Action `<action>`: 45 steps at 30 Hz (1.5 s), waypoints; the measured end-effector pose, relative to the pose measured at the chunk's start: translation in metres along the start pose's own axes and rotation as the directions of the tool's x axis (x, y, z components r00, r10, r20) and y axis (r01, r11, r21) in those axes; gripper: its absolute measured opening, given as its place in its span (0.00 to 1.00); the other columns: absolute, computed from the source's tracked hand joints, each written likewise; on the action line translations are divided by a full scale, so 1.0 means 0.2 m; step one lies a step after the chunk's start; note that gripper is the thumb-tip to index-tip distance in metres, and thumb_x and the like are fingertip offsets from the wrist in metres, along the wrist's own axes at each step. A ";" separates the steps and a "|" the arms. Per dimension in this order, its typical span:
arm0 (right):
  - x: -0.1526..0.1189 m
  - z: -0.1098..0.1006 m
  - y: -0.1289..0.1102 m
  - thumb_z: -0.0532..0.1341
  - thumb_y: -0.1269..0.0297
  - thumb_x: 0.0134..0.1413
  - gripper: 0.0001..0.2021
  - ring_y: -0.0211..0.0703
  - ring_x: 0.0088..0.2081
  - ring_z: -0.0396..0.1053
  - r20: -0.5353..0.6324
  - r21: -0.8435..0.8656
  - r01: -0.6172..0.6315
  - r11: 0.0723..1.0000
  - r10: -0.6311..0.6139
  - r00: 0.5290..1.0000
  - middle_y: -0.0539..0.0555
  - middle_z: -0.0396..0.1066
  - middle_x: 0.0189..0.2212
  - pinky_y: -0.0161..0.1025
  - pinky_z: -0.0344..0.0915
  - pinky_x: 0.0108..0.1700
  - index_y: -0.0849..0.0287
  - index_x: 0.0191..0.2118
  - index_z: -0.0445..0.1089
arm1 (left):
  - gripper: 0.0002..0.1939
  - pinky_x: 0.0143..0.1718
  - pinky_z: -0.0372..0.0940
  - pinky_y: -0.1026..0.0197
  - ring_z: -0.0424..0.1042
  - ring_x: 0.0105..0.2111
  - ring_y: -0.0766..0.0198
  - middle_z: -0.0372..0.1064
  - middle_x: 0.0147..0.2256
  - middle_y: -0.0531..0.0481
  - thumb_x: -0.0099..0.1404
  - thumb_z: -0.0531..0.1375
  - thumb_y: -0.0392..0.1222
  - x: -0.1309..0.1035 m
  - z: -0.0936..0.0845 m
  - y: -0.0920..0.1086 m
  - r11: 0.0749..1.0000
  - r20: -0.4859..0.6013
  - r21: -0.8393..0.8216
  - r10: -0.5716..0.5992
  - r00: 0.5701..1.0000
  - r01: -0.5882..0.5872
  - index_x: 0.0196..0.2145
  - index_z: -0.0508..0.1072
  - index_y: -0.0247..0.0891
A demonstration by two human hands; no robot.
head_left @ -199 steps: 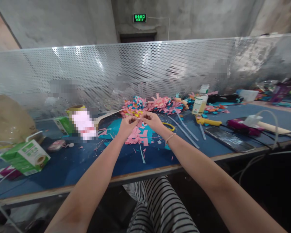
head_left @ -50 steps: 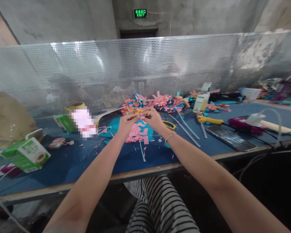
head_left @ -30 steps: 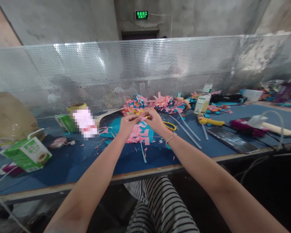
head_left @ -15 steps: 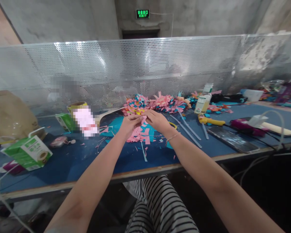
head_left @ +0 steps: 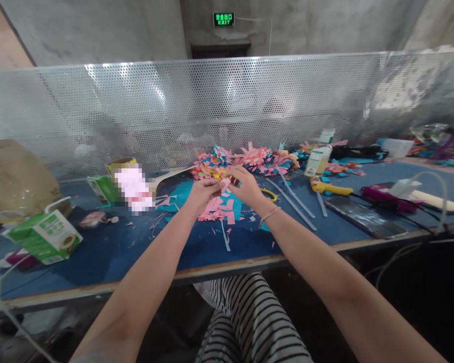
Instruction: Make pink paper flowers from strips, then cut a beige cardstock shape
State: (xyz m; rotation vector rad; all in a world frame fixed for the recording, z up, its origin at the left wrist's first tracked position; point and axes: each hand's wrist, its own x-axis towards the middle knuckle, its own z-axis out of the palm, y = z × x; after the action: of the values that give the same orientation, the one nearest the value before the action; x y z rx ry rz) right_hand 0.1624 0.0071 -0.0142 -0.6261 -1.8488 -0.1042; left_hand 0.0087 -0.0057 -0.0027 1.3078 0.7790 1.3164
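Observation:
Close together over the middle of the table are my left hand (head_left: 206, 195) and my right hand (head_left: 245, 185). A small pink strip (head_left: 225, 184), paper or felt, is pinched between my left thumb and fingers. My right fingertips are closed at its other side, and their exact grip is partly hidden. Below lie cut pink pieces (head_left: 214, 209) on a teal sheet (head_left: 179, 195). Just beyond my hands sits a heap of fringed pink, blue and yellow flowers (head_left: 253, 156). A yellow loop handle (head_left: 269, 195) shows beside my right wrist.
Clear glue sticks (head_left: 293, 204), a yellow glue gun (head_left: 333, 188), a bottle (head_left: 318, 160) and a dark phone (head_left: 365, 217) lie to the right. At left are a green carton (head_left: 47, 237), a small pink case (head_left: 93, 220) and a lit, blurred screen (head_left: 134, 187). A perforated metal panel (head_left: 166, 116) stands behind.
My right fingers have lifted and bent slightly, opening a gap behind the pink strip. My left hand stays nearly in place. The view has shifted a little.

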 end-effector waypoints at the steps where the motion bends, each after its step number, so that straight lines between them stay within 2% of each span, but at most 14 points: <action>1: 0.00 0.00 0.00 0.55 0.76 0.45 0.09 0.37 0.30 0.63 0.000 0.020 -0.003 1.000 0.003 1.000 0.54 0.66 0.34 0.36 0.64 0.32 0.59 0.33 0.69 | 0.14 0.33 0.65 0.62 0.67 0.25 0.70 0.70 0.23 0.50 0.37 0.71 0.40 0.00 0.00 0.00 1.000 -0.010 -0.009 -0.002 1.000 0.001 0.25 0.77 0.33; 9: 0.00 0.02 -0.01 0.54 0.79 0.43 0.11 0.37 0.32 0.63 0.015 0.130 -0.033 0.991 0.032 0.999 0.54 0.64 0.32 0.35 0.64 0.32 0.60 0.31 0.69 | 0.14 0.35 0.65 0.61 0.68 0.26 0.70 0.71 0.25 0.50 0.37 0.71 0.37 0.00 -0.01 0.00 0.999 -0.034 -0.045 -0.023 0.999 0.021 0.26 0.77 0.32; 15: 0.00 0.05 0.01 0.57 0.74 0.44 0.06 0.40 0.37 0.64 0.003 0.197 -0.163 0.967 0.166 0.986 0.55 0.64 0.35 0.36 0.66 0.33 0.60 0.30 0.70 | 0.14 0.37 0.65 0.60 0.68 0.26 0.69 0.72 0.25 0.50 0.35 0.71 0.36 0.01 -0.01 0.00 0.997 -0.073 -0.082 0.001 0.997 -0.007 0.25 0.77 0.33; 21: 0.00 0.06 0.03 0.59 0.73 0.43 0.05 0.41 0.39 0.65 -0.035 0.259 -0.213 0.942 0.230 0.973 0.55 0.64 0.36 0.38 0.67 0.36 0.59 0.29 0.71 | 0.13 0.37 0.65 0.60 0.68 0.26 0.69 0.71 0.24 0.50 0.35 0.71 0.36 0.01 0.00 0.01 0.994 -0.098 -0.106 0.012 0.995 -0.023 0.23 0.76 0.33; 26: 0.00 0.07 0.03 0.61 0.69 0.41 0.02 0.40 0.37 0.65 -0.001 0.334 -0.301 0.893 0.320 0.947 0.54 0.64 0.33 0.38 0.67 0.36 0.59 0.26 0.68 | 0.11 0.35 0.65 0.61 0.68 0.25 0.69 0.70 0.22 0.52 0.35 0.70 0.35 0.01 0.00 0.01 0.990 -0.116 -0.137 0.011 0.993 -0.027 0.21 0.75 0.34; 28: 0.00 0.07 0.04 0.61 0.68 0.41 0.05 0.39 0.35 0.65 0.036 0.410 -0.329 0.851 0.345 0.938 0.52 0.64 0.32 0.39 0.67 0.36 0.59 0.28 0.66 | 0.11 0.35 0.65 0.61 0.68 0.25 0.70 0.69 0.21 0.53 0.35 0.70 0.35 0.01 0.00 0.01 0.991 -0.123 -0.128 0.024 0.992 -0.040 0.21 0.75 0.34; 31: 0.00 0.08 0.04 0.60 0.66 0.42 0.11 0.37 0.34 0.66 0.109 0.543 -0.343 0.767 0.341 0.934 0.51 0.64 0.35 0.38 0.66 0.36 0.58 0.35 0.62 | 0.12 0.35 0.64 0.62 0.67 0.25 0.70 0.69 0.22 0.53 0.36 0.70 0.37 0.02 -0.01 0.01 0.994 -0.127 -0.078 0.064 0.990 -0.074 0.22 0.75 0.34; 33: 0.00 0.08 0.03 0.60 0.63 0.43 0.13 0.37 0.34 0.66 0.147 0.566 -0.354 0.745 0.331 0.932 0.51 0.64 0.36 0.38 0.66 0.36 0.57 0.37 0.61 | 0.12 0.34 0.64 0.62 0.67 0.25 0.70 0.69 0.22 0.52 0.38 0.69 0.39 0.03 -0.02 -0.01 0.995 -0.103 -0.004 0.104 0.989 -0.105 0.24 0.75 0.34; 38: 0.01 0.07 0.01 0.60 0.58 0.45 0.10 0.36 0.29 0.66 0.197 0.468 -0.419 0.778 0.371 0.908 0.51 0.67 0.27 0.36 0.65 0.33 0.60 0.32 0.64 | 0.12 0.30 0.62 0.63 0.64 0.23 0.70 0.68 0.21 0.52 0.44 0.67 0.44 0.03 -0.03 -0.02 0.958 0.000 0.210 0.202 0.979 -0.198 0.27 0.75 0.34; 42: 0.01 0.06 0.01 0.61 0.56 0.45 0.12 0.34 0.23 0.63 0.189 0.414 -0.456 0.788 0.415 0.890 0.49 0.66 0.21 0.34 0.63 0.28 0.60 0.29 0.67 | 0.12 0.29 0.62 0.64 0.65 0.23 0.69 0.69 0.23 0.51 0.46 0.66 0.44 0.03 -0.04 -0.01 0.917 0.007 0.320 0.251 0.968 -0.240 0.28 0.75 0.34; 45: 0.01 0.05 0.01 0.62 0.55 0.45 0.12 0.34 0.22 0.64 0.196 0.404 -0.474 0.782 0.432 0.880 0.49 0.66 0.20 0.34 0.62 0.27 0.61 0.28 0.68 | 0.13 0.32 0.63 0.62 0.67 0.26 0.67 0.71 0.25 0.50 0.45 0.66 0.43 0.03 -0.03 0.00 0.910 0.006 0.332 0.262 0.965 -0.249 0.28 0.75 0.34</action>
State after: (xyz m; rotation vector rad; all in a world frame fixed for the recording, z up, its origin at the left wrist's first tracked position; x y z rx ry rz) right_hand 0.1546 0.0137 -0.0171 -0.7405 -1.6753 0.6653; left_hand 0.0031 0.0007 -0.0034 1.7030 0.9070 1.4640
